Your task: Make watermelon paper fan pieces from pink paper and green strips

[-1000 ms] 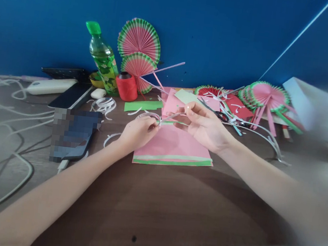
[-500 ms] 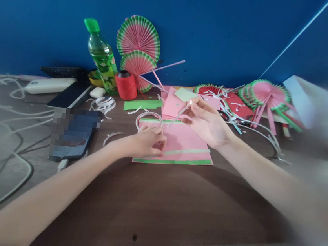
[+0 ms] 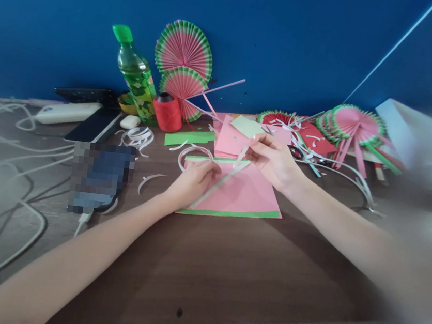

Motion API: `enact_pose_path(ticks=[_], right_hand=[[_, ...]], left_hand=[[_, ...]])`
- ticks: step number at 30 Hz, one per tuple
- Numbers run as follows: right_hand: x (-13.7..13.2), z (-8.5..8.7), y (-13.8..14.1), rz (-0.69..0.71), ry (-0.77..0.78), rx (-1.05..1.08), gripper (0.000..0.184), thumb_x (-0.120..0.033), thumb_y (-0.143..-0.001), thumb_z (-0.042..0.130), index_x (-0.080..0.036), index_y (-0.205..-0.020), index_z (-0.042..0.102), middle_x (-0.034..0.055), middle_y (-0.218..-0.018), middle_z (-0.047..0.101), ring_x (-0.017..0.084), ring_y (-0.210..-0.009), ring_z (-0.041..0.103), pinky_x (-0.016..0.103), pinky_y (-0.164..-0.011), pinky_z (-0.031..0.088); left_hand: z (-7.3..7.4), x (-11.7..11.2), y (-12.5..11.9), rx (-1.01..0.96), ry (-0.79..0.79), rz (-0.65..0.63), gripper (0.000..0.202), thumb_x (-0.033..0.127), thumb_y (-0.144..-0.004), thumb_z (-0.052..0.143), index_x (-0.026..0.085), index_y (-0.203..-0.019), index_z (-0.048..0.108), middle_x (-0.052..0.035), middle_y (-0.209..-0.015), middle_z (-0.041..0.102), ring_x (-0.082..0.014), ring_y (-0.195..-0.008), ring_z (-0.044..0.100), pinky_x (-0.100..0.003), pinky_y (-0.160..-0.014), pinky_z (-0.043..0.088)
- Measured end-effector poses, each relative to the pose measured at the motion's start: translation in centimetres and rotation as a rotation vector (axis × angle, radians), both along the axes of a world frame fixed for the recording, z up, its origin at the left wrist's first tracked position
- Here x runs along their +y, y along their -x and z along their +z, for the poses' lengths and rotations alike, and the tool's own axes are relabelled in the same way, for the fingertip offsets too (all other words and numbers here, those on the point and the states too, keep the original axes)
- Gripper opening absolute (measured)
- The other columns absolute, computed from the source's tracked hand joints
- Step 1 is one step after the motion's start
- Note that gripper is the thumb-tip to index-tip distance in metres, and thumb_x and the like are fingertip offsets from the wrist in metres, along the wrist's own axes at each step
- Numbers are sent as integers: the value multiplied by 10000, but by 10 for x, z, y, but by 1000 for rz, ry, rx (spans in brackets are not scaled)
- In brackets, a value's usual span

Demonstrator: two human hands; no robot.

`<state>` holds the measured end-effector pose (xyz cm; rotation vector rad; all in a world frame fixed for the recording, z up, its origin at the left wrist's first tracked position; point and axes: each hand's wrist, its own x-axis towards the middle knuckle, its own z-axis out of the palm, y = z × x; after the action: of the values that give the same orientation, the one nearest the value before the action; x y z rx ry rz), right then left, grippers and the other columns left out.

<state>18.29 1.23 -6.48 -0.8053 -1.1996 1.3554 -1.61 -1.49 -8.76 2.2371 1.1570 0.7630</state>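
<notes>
A pink paper sheet [image 3: 251, 194] with green strips along its edges lies on the brown table [image 3: 204, 264]. Above it I hold a long pale strip [image 3: 217, 183] slanting from upper right to lower left. My right hand [image 3: 273, 160] pinches its upper end. My left hand [image 3: 192, 180] rests on the sheet's left part with fingers curled on the strip's lower part. A white curled ring of strip [image 3: 193, 153] lies just behind my left hand.
A green bottle [image 3: 135, 77], a red thread spool [image 3: 167, 112] and pleated watermelon paper fans [image 3: 184, 54] stand at the back. More fans [image 3: 351, 123], scissors and paper scraps lie at the right. A phone [image 3: 99, 177], chargers and white cables [image 3: 14, 149] lie left.
My left hand left the pink sheet's front part and took hold of the strip's lower part. The strip now runs diagonally between both hands. The right hand dropped slightly.
</notes>
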Motion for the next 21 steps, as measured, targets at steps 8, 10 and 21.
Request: enact_pose_path(ticks=[8, 10, 21], right_hand=[[-16, -23, 16, -55, 52, -283, 354, -388, -543, 779, -165, -652, 526, -25, -611, 616, 101, -555, 581, 250, -558, 465], [-20, -26, 17, -37, 69, -346, 358, -411, -552, 765, -172, -650, 518, -22, -615, 618, 113, -558, 581, 256, -542, 460], [-14, -33, 9, -93, -82, -455, 292, -388, -631, 728, -184, -647, 520, 5, -643, 603, 140, -621, 574, 285, -604, 441]], left_hand=[[-1, 3, 6, -242, 130, 75, 212, 175, -859, 351, 170, -897, 559, -17, -774, 622, -125, -689, 586, -272, -689, 469], [0, 3, 6, -198, 98, 78, 207, 165, -857, 358, 169, -890, 562, -12, -781, 628, -124, -698, 594, -270, -698, 476], [-2, -2, 6, -89, -100, 87, 277, 67, -819, 390, 152, -966, 609, -12, -851, 695, -113, -784, 645, -245, -770, 505]])
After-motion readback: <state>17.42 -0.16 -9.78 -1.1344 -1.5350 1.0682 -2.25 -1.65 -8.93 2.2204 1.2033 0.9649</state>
